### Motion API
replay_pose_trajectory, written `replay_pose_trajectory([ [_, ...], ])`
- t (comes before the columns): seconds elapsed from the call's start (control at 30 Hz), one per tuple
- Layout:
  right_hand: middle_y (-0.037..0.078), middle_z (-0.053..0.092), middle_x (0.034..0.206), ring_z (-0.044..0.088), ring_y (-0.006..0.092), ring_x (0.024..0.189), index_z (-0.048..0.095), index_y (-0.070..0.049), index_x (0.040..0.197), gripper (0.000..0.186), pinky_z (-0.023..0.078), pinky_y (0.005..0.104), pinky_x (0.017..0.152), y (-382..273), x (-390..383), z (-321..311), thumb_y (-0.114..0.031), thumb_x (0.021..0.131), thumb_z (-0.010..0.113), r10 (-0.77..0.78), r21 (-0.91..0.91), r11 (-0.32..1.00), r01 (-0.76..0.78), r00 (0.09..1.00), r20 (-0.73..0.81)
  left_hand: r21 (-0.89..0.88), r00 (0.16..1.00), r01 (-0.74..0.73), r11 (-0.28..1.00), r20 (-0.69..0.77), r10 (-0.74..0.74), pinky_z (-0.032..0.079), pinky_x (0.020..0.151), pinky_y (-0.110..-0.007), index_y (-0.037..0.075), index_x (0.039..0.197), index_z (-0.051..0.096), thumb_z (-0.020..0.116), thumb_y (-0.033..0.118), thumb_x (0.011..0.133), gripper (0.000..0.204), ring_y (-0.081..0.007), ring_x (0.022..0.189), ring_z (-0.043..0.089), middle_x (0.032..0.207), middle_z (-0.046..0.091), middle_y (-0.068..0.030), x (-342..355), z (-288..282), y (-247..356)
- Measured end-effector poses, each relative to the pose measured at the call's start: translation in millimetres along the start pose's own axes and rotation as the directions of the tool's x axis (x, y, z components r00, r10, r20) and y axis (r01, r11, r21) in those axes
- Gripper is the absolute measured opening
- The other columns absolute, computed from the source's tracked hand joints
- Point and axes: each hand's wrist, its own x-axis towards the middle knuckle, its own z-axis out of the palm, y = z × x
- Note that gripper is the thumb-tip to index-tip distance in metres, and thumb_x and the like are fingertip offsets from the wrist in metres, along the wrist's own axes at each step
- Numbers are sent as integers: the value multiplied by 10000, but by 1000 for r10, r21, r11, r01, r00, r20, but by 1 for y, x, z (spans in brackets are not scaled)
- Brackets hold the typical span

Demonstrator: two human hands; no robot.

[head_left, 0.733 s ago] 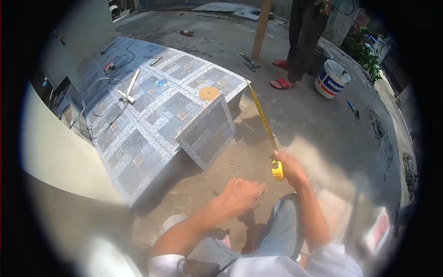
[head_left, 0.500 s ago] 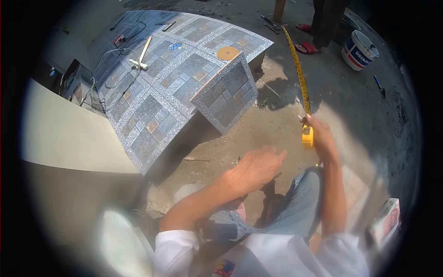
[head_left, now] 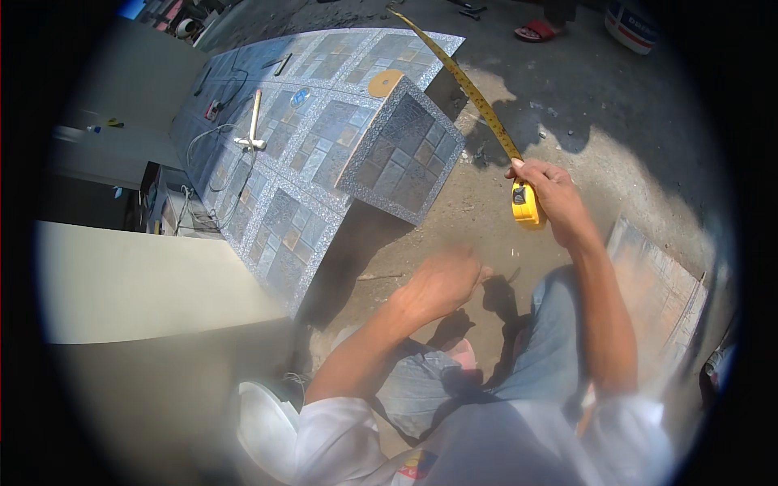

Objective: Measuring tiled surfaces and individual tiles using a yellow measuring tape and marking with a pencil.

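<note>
My right hand (head_left: 561,198) is closed around a yellow tape measure (head_left: 529,212), its thumb on the base of the pulled-out blade (head_left: 478,101). This yellow blade rises up and left, and its far end overlaps the tiled slab's far right corner in view. Whether it touches there, I cannot tell. Low over the ground, in front of my knees, my left hand (head_left: 442,283) is smeared by motion, so its fingers are unclear. Nearest to it is a square patterned tile (head_left: 409,158), propped at a slant against the edge of the large tiled surface (head_left: 279,243).
On the tiled surface lie a pale-handled hammer (head_left: 255,121), a tan disc (head_left: 384,83) and a loose cable (head_left: 194,150). A flat worn board (head_left: 656,279) is at my right. Farther off are a white bucket (head_left: 630,31) and a person's red-sandaled foot (head_left: 535,31).
The view has shifted. My right hand has tilted the tape measure, and its blade has swung left toward the tiled surface's corner. My left hand stays low, its fingers drawn further in.
</note>
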Motion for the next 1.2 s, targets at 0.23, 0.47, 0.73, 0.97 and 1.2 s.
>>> replay_pose_trajectory([
  [0.23,-26,556,724,508,62,636,691,-72,873,299,389,218,582,-2,0,-17,-359,933,631,22,-17,1000,-22,1000,-17,-142,984,-55,988,158,78,500,815,-476,17,1243,580,496,-23,870,385,-414,969,617,1022,610,-208,15,0,26],
  [0.47,-9,552,719,504,71,626,711,-68,901,354,405,232,563,-7,-4,-22,-417,914,651,-52,-112,993,40,993,-109,-347,963,-256,902,-167,209,513,815,-471,-34,1233,547,509,-17,868,368,-421,982,627,1068,611,-228,14,24,58],
  [0.73,-10,550,775,503,65,693,707,-35,961,412,410,234,609,-7,-10,-9,-442,926,660,-74,-231,972,42,988,-132,-175,971,-208,962,83,225,509,766,-483,-99,1028,586,578,61,813,269,-406,1013,632,1044,603,-254,0,52,65],
  [0.97,-4,548,801,491,81,722,703,-19,995,435,406,244,626,-2,-10,-24,-447,936,648,-83,-263,963,52,990,-110,-12,905,-383,924,-207,372,537,776,-465,-120,1027,568,602,47,781,300,-400,984,635,1038,570,-234,11,27,62],
  [1.2,-31,533,718,478,50,619,703,-37,958,383,365,223,552,-1,0,0,-415,938,644,-64,-309,951,20,989,-132,-137,959,-250,959,-169,226,553,740,-418,-86,1061,552,628,79,816,305,-348,940,656,947,621,-205,-13,7,40],
])
